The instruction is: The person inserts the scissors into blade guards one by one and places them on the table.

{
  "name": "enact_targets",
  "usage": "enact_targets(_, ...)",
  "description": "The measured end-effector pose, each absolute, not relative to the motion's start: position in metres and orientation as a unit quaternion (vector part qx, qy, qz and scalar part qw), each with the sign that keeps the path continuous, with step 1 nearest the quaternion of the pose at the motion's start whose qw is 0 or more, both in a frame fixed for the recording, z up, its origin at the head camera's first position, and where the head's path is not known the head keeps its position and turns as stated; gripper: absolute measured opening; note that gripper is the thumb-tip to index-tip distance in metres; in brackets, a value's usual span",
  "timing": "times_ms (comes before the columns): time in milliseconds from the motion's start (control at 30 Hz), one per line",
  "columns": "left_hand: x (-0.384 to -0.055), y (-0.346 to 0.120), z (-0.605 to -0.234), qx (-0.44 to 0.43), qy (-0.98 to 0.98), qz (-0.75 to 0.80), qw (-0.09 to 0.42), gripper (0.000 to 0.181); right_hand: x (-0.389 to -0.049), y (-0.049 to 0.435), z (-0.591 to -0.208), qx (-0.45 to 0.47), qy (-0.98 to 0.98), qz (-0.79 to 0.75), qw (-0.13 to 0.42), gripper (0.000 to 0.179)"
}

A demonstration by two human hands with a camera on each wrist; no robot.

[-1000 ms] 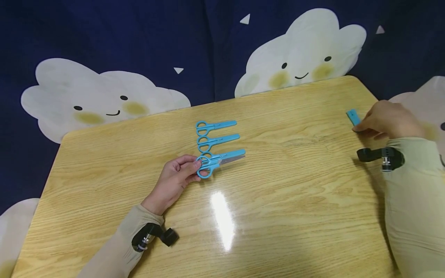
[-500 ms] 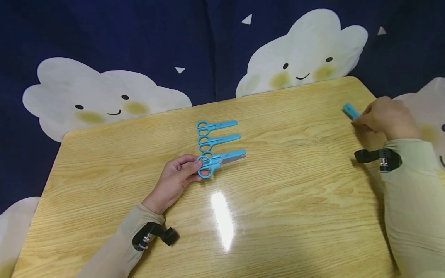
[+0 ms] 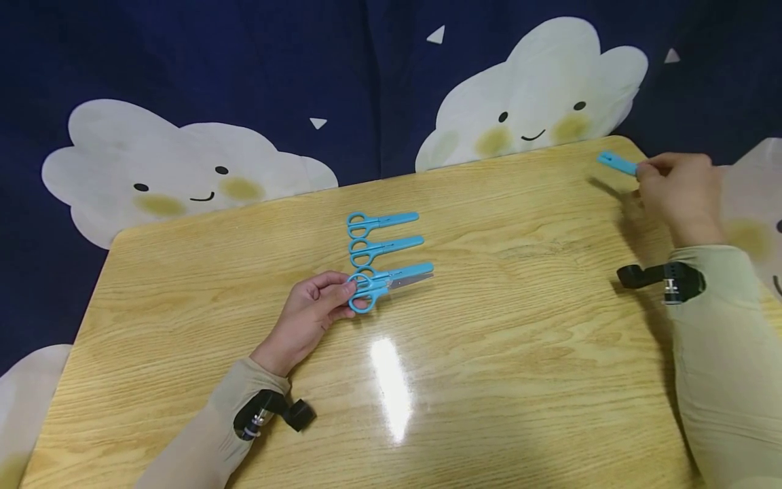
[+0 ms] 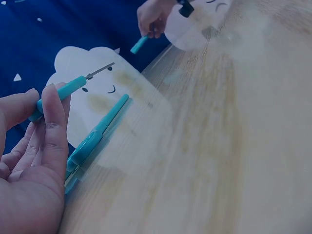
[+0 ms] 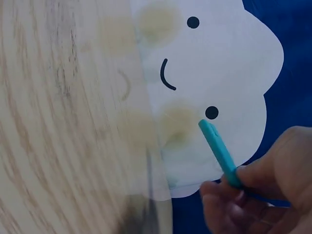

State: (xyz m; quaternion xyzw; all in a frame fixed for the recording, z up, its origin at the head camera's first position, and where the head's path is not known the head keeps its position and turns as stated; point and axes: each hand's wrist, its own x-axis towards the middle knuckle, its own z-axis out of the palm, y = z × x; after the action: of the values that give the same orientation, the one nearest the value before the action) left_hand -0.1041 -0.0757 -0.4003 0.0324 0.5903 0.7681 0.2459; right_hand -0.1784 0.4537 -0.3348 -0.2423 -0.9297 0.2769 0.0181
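My left hand [image 3: 308, 309] pinches a pair of blue-handled scissors [image 3: 366, 297] by the finger loops, its bare metal blades pointing right. In the left wrist view these scissors [image 4: 73, 87] are held above the table. Far to the right, my right hand [image 3: 684, 193] pinches one end of a blue scissors cover [image 3: 617, 163], raised off the table with its free end pointing left. The cover [image 5: 218, 148] shows up close in the right wrist view. Just behind the held scissors lies a sheathed pair of scissors [image 3: 415, 269], its loops partly hidden.
Two more sheathed blue scissors, a middle pair [image 3: 391, 246] and a far pair [image 3: 387, 220], lie in a row behind, all pointing right. The wooden table [image 3: 519, 339] ends at a dark blue curtain [image 3: 244, 61] with smiling clouds.
My right hand has lifted the blue cover from the table's right side, moving away from me and turning the cover more level. The left hand and its scissors have stayed put.
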Motion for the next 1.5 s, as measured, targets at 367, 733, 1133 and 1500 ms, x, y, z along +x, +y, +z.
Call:
enact_targets(367,-0.103,-0.076,-0.400,0.031,0.589,0.771,0.242,0.029,-0.185,0.457,-0.345,-0.258,-0.783,0.561,0.070,0.019)
enact_targets(733,-0.101,-0.075,-0.398,0.027,0.590,0.771,0.240,0.027,-0.188,0.453,-0.347,-0.218,-0.736,0.641,0.009,0.026)
enact_targets(1133,-0.101,-0.071,-0.395,0.024,0.596,0.766,0.239,0.034,-0.191,0.433,-0.350,-0.153,-0.682,0.714,-0.040,0.017)
enact_targets(1500,-0.101,-0.067,-0.395,0.025,0.597,0.766,0.238,0.031,-0.189,0.418,-0.354,-0.127,-0.748,0.648,-0.067,0.014)
